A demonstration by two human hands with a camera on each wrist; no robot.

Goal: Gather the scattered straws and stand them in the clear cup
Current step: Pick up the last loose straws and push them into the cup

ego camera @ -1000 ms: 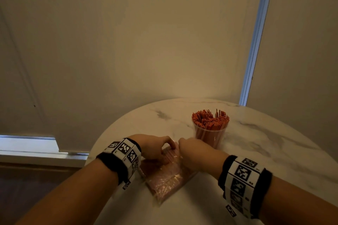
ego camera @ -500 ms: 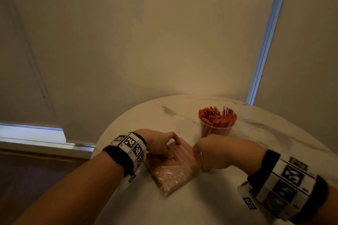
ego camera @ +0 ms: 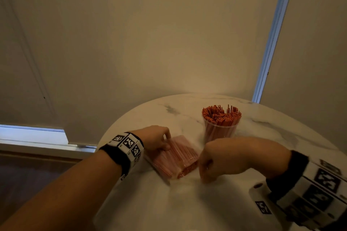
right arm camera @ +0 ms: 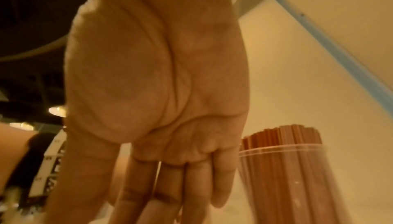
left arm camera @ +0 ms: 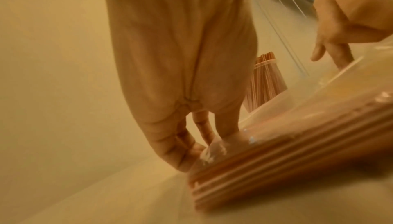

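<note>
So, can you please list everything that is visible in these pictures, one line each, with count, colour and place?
clear cup: one, transparent, at the far middle of the table, packed with upright straws
straws in the cup: many, orange-red, standing on end
packet of straws: one, clear plastic wrap over pink-orange straws, lying flat in front of the cup, between the hands
table: one, round, white marble with grey veins
blinds: beige, behind the table
left hand: fingers pinch the wrap at the packet's far left end
right hand: fingers point down at the packet's right end; its grip is hidden
wristbands: two, black with white marker tags
</note>
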